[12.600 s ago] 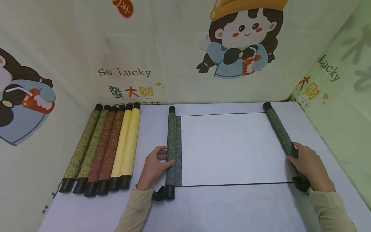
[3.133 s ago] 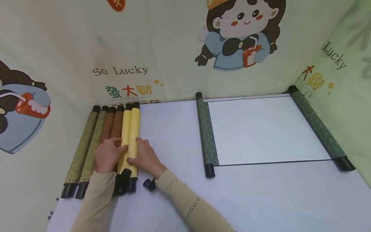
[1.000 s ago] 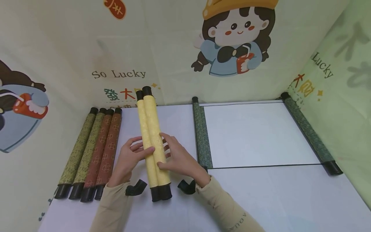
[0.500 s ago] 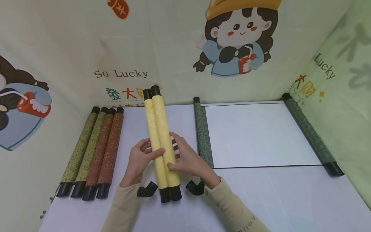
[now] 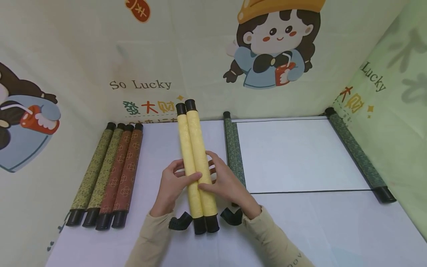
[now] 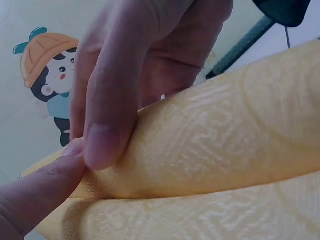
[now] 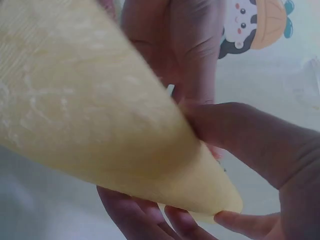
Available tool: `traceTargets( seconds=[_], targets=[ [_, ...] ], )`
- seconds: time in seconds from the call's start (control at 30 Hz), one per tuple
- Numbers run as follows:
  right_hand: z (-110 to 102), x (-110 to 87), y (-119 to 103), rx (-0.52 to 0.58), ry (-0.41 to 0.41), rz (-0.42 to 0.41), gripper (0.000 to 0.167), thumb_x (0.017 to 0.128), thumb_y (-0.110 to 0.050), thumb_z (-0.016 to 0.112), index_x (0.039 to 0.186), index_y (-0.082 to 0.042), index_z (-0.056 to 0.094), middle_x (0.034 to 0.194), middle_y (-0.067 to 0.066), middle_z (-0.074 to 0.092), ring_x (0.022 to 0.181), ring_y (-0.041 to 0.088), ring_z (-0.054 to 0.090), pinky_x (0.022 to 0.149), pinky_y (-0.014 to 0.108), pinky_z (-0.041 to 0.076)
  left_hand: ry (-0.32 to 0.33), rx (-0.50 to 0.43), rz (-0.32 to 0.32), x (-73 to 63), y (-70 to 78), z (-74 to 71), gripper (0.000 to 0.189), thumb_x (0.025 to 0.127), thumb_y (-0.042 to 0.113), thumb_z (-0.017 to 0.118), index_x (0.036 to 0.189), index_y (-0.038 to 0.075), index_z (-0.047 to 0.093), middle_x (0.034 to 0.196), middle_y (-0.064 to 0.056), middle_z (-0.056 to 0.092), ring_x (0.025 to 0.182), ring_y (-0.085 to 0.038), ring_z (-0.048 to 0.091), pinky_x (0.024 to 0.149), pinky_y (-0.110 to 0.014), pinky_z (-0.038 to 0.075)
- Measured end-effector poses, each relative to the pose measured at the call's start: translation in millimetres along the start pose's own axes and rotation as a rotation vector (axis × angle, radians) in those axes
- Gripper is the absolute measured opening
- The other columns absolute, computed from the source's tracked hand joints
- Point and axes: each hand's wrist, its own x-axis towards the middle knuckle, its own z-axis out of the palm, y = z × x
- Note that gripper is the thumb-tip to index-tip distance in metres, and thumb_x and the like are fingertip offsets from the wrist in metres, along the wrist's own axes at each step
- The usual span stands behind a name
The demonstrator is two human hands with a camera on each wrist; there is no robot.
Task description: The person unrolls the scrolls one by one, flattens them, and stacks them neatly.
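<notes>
Both hands hold a rolled yellow scroll (image 5: 198, 148), two patterned rollers side by side with black end caps. My left hand (image 5: 171, 185) grips its left side, thumb laid across the front. From the right, my right hand (image 5: 227, 181) grips it lower down, fingers curled around the outer roller. The scroll tilts, its far end overlapping the wall cloth in the head view. Yellow scroll cloth (image 6: 210, 135) fills much of the left wrist view, with thumbs pressed on it. In the right wrist view fingers wrap under the scroll (image 7: 100, 110).
A green scroll lies spread on the white table at right, with white paper (image 5: 300, 155) between its left roller (image 5: 235, 148) and right roller (image 5: 357, 152). Rolled brown scroll (image 5: 125, 178) and olive scroll (image 5: 96, 170) lie at left. A printed cloth wall (image 5: 200, 55) stands behind.
The green scroll, earlier under both hands, lies further right. The yellow scroll was taken from the left row, lifted and carried right; in the last second both hands moved right with it.
</notes>
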Motion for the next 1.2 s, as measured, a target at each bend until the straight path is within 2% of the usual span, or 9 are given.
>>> traceTargets(
  seconds=[0.1, 0.43, 0.7, 0.9, 1.03, 1.2],
  targets=[
    [-3, -2.2, 0, -0.02, 0.022, 0.016, 0.093, 0.079, -0.015, 0.084, 0.153, -0.016, 0.028, 0.12, 0.01, 0.056, 0.103, 0.026, 0.062, 0.073, 0.03, 0.057, -0.021, 0.006, 0.011, -1.7, 1.4, 5.2, 0.079, 0.071, 0.032, 0.091, 0.136, 0.011, 0.05, 0.126, -0.011, 0.058, 0.109, -0.029, 0.061, 0.085, -0.035, 0.055],
    [-5, -8.2, 5, -0.085, 0.084, 0.079, 0.101, 0.073, -0.03, 0.089, 0.153, -0.013, 0.03, 0.118, 0.008, 0.061, 0.102, 0.025, 0.064, 0.08, 0.036, 0.055, -0.054, -0.01, 0.049, -8.1, 1.9, 17.1, 0.077, 0.071, 0.033, 0.091, 0.134, 0.013, 0.051, 0.122, -0.012, 0.062, 0.104, -0.027, 0.064, 0.085, -0.037, 0.056],
    [-7, -13.1, 12, -0.092, 0.123, 0.117, 0.095, 0.076, -0.021, 0.085, 0.152, -0.01, 0.029, 0.121, 0.011, 0.059, 0.102, 0.026, 0.063, 0.075, 0.036, 0.056, -0.044, -0.02, 0.085, -6.1, -2.3, 23.5, 0.069, 0.072, 0.026, 0.09, 0.13, 0.013, 0.057, 0.121, -0.012, 0.064, 0.103, -0.027, 0.065, 0.084, -0.037, 0.056],
    [-9, -15.6, 16, -0.051, 0.128, 0.114, 0.093, 0.077, -0.015, 0.083, 0.152, -0.01, 0.028, 0.122, 0.013, 0.058, 0.103, 0.029, 0.064, 0.073, 0.038, 0.058, -0.034, -0.009, 0.109, -5.4, -3.2, 25.1, 0.065, 0.072, 0.022, 0.09, 0.128, 0.013, 0.058, 0.118, -0.011, 0.065, 0.101, -0.026, 0.065, 0.083, -0.037, 0.056],
    [-13, -17.2, 18, -0.029, 0.127, 0.109, 0.092, 0.077, -0.013, 0.081, 0.152, -0.01, 0.028, 0.121, 0.013, 0.057, 0.1, 0.027, 0.064, 0.072, 0.036, 0.057, -0.03, 0.002, 0.137, -5.5, -1.9, 24.9, 0.063, 0.074, 0.018, 0.088, 0.13, 0.01, 0.058, 0.117, -0.013, 0.065, 0.102, -0.027, 0.064, 0.083, -0.037, 0.056],
    [-21, -19.9, 18, 0.005, 0.108, 0.115, 0.094, 0.08, -0.011, 0.079, 0.154, -0.007, 0.022, 0.126, 0.016, 0.054, 0.101, 0.029, 0.064, 0.072, 0.036, 0.058, -0.009, 0.026, 0.143, -5.8, 0.2, 22.6, 0.062, 0.076, 0.013, 0.085, 0.131, 0.008, 0.058, 0.118, -0.015, 0.065, 0.103, -0.028, 0.063, 0.083, -0.037, 0.056]
  ],
)
